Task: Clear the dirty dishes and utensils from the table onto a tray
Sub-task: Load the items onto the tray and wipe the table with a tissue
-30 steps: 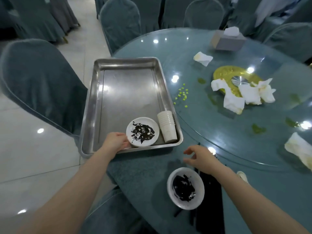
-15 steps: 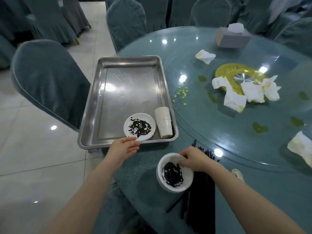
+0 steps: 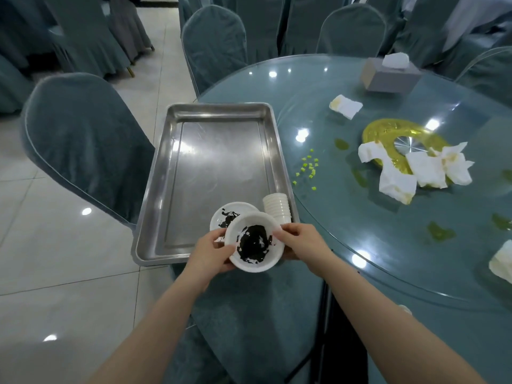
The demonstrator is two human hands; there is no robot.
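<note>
A white bowl point(image 3: 253, 241) smeared with black sauce hangs over the near edge of the steel tray point(image 3: 219, 167). My left hand point(image 3: 209, 252) grips its left rim and my right hand point(image 3: 300, 243) grips its right rim. Behind the bowl, partly hidden by it, a white plate point(image 3: 225, 214) with black sauce lies in the tray's near right corner. A stack of white cups point(image 3: 277, 207) lies on its side beside that plate. Dark chopsticks point(image 3: 327, 309) lie on the table under my right forearm.
Crumpled napkins point(image 3: 412, 170) lie around a gold turntable hub point(image 3: 388, 134) on the glass lazy Susan. Green food bits point(image 3: 307, 169), a grey tissue box point(image 3: 390, 74) and another napkin point(image 3: 346, 106) sit farther back. Covered chairs point(image 3: 80, 142) ring the table.
My right hand lifted the sauce bowl off the table and carried it left and forward over the tray's near edge. My left hand left the tray rim and took the bowl's left side.
</note>
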